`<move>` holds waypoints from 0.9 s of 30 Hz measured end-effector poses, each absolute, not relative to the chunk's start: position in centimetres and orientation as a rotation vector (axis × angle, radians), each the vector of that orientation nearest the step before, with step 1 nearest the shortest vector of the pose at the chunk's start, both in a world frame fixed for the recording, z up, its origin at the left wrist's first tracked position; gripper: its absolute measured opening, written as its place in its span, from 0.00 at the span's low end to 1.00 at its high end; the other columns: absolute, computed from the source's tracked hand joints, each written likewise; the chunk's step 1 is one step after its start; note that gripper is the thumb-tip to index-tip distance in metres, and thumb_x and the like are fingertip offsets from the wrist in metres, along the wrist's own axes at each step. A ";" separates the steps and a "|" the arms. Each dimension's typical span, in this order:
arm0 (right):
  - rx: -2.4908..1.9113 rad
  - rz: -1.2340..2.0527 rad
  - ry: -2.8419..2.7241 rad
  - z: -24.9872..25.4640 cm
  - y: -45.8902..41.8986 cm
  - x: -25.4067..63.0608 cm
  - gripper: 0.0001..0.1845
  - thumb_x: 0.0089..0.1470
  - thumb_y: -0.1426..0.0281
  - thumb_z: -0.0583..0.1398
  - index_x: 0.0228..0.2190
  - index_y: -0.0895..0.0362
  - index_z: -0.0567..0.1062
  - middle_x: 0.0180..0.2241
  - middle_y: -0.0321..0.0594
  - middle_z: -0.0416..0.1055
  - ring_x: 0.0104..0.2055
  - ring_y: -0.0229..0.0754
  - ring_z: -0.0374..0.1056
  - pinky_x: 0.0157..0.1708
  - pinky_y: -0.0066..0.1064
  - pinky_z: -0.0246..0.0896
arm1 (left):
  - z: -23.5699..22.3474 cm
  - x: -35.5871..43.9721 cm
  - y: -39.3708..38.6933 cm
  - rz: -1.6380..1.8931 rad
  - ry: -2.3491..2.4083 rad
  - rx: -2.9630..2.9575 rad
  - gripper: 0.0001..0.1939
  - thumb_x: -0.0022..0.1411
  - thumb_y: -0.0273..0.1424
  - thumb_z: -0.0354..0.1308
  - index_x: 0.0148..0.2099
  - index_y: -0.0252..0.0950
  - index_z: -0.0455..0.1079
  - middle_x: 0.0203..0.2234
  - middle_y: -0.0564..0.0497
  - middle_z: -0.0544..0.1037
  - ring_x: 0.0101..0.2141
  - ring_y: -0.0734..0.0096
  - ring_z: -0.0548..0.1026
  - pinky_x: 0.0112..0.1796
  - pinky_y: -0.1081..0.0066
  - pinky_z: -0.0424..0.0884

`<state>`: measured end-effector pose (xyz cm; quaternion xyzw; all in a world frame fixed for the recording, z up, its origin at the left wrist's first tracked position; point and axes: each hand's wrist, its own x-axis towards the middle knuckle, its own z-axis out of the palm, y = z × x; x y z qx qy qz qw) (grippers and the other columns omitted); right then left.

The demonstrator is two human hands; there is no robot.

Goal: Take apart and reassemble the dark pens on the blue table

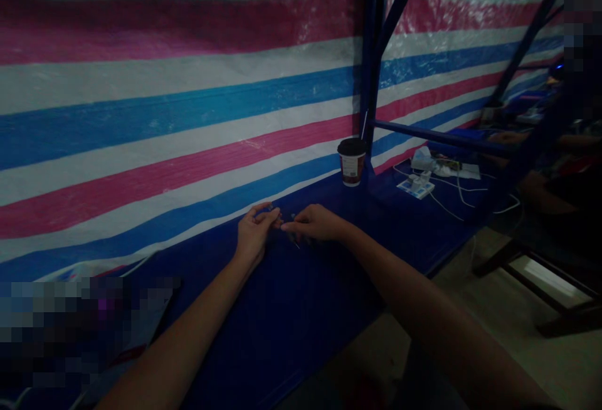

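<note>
My left hand [255, 229] is raised over the blue tabletop [277, 310], thumb and fingers pinched together. A tiny piece may sit at its fingertips, too small and dark to name. Close by on the right, my right hand [320, 223] is closed, its fingertips almost meeting those of the left. A thin, pointed dark thing [296, 244] shows just below the right fingers; I cannot make out its kind. The dim light hides what lies between the two hands.
A lidded paper cup [352, 162] with a straw stands behind my right hand, beside a blue metal frame [371, 71]. White cables [463, 194] and papers [416, 185] lie farther right. A striped sheet [188, 121] hangs behind the table. Another person sits at right near a stool [505, 259].
</note>
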<state>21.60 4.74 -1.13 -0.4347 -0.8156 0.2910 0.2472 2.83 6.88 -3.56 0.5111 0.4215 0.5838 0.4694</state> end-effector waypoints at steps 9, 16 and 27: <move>-1.438 0.439 -2.228 -1.7 6.0 23.3 0.20 0.64 0.61 0.59 0.25 0.58 0.79 0.24 0.40 0.74 0.27 0.38 0.65 0.28 0.31 0.46 | -4.4 2.8 7.2 1.365 1.078 1.356 0.27 0.44 0.39 0.76 0.44 0.34 0.71 0.18 0.55 0.78 0.18 0.71 0.75 0.24 0.73 0.69; -1.421 0.436 -2.362 -1.7 5.4 22.7 0.14 0.62 0.62 0.62 0.30 0.58 0.80 0.25 0.39 0.75 0.27 0.37 0.66 0.28 0.30 0.48 | -4.8 2.7 7.3 1.300 1.121 1.428 0.25 0.45 0.41 0.75 0.41 0.35 0.70 0.16 0.55 0.76 0.17 0.70 0.73 0.23 0.72 0.66; -1.602 0.224 -2.527 -1.0 3.7 21.4 0.20 0.62 0.55 0.59 0.31 0.58 0.81 0.31 0.53 0.79 0.36 0.53 0.75 0.32 0.36 0.59 | -5.0 2.6 7.3 1.119 1.317 1.647 0.16 0.58 0.35 0.66 0.46 0.34 0.70 0.18 0.55 0.76 0.17 0.70 0.74 0.23 0.71 0.67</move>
